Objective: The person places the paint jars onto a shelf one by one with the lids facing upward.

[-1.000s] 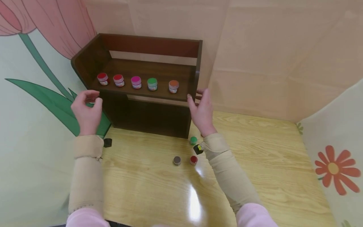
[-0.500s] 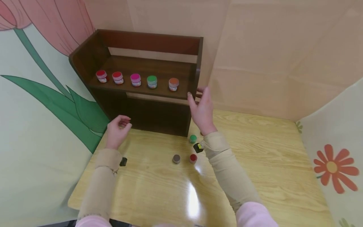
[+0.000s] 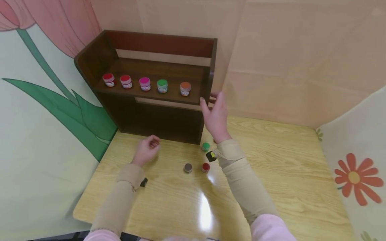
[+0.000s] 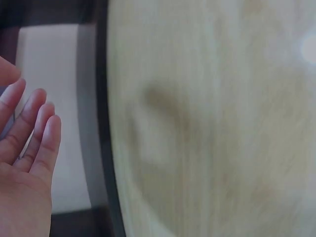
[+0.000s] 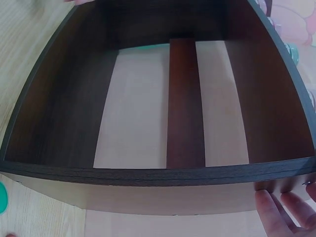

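Observation:
A dark brown wooden shelf [image 3: 169, 124] stands at the back left of the table. My right hand [image 3: 215, 118] holds its right side panel, with the thumb at the front edge and fingertips [image 5: 269, 207] against the outer face. My left hand [image 3: 146, 150] is over the table just in front of the shelf's base, holding nothing, its fingers [image 4: 47, 143] loosely bent. On the upper board stand several small lidded jars: two red jars [image 3: 109, 80], a magenta jar [image 3: 145, 83], a green jar [image 3: 162, 86] and an orange jar [image 3: 185, 88], with a wider gap before the orange one.
On the table [image 3: 271, 167] between my arms lie a grey-brown-lidded jar [image 3: 188, 168], a dark red-lidded jar [image 3: 206, 167] and a green-lidded jar [image 3: 205, 146]. Something small and reddish peeks out by my right wrist. Fabric-like backdrops [image 3: 280, 67] surround the table.
My left hand has come down from beside the shelf's left front edge and moved right, to over the table before the shelf. My right hand has stayed at the right panel.

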`<act>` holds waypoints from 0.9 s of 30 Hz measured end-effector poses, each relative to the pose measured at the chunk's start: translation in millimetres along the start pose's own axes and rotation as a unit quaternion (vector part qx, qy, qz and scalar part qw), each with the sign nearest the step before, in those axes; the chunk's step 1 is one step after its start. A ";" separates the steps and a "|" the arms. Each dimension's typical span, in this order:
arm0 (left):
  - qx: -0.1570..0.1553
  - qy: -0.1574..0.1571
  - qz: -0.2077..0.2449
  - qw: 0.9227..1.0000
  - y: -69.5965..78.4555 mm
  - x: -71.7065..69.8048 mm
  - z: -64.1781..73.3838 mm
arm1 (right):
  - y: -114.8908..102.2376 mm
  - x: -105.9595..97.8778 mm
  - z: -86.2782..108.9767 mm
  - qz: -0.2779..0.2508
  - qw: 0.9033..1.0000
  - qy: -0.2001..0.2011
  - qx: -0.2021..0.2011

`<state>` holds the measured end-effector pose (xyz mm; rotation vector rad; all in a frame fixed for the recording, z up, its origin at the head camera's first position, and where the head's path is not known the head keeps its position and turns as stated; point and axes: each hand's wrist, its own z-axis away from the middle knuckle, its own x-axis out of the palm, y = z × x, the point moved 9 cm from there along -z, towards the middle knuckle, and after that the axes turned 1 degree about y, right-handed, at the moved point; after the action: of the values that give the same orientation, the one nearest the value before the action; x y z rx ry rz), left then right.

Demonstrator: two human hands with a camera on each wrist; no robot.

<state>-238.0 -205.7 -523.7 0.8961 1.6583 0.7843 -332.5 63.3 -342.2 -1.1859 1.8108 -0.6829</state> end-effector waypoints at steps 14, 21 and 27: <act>0.030 -0.113 -0.018 0.993 6.1 74.4 19.2 | 1.4 0.6 0.2 -0.003 1.000 -0.003 0.004; 0.025 -0.178 -0.038 0.983 16.0 105.6 30.6 | 2.1 0.8 0.0 0.000 1.000 -0.001 0.002; 0.020 -0.222 -0.091 0.971 25.3 126.0 41.0 | 1.2 0.3 0.1 0.001 1.000 -0.001 0.004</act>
<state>-215.7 -81.9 -572.5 0.8607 1.3388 0.3891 -333.0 63.5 -343.4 -1.1794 1.8052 -0.6873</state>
